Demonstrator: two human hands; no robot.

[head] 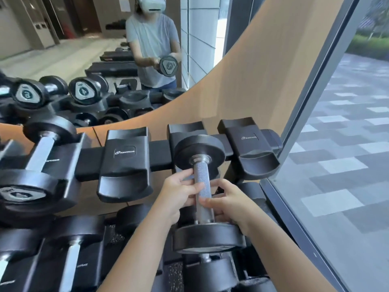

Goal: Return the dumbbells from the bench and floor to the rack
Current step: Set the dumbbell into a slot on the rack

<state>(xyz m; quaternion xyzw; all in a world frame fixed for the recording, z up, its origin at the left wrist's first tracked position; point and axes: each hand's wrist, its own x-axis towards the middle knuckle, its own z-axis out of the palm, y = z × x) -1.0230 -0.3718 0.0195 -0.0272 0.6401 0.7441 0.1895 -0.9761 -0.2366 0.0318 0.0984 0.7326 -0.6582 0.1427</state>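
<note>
Both hands clamp the knurled steel handle of a black dumbbell (202,186), the left hand (179,194) gripping from the left side and the right hand (228,202) from the right, fingers wrapped around the bar. The dumbbell points away from the person, its far head lying at the third cradle (186,131) of the rack's (160,153) upper tier (the cradles on either side stand bare). Another dumbbell (40,157) rests in the cradle farther left, before the mirror (88,28).

Bare forearms (134,249), no sleeves visible
</note>
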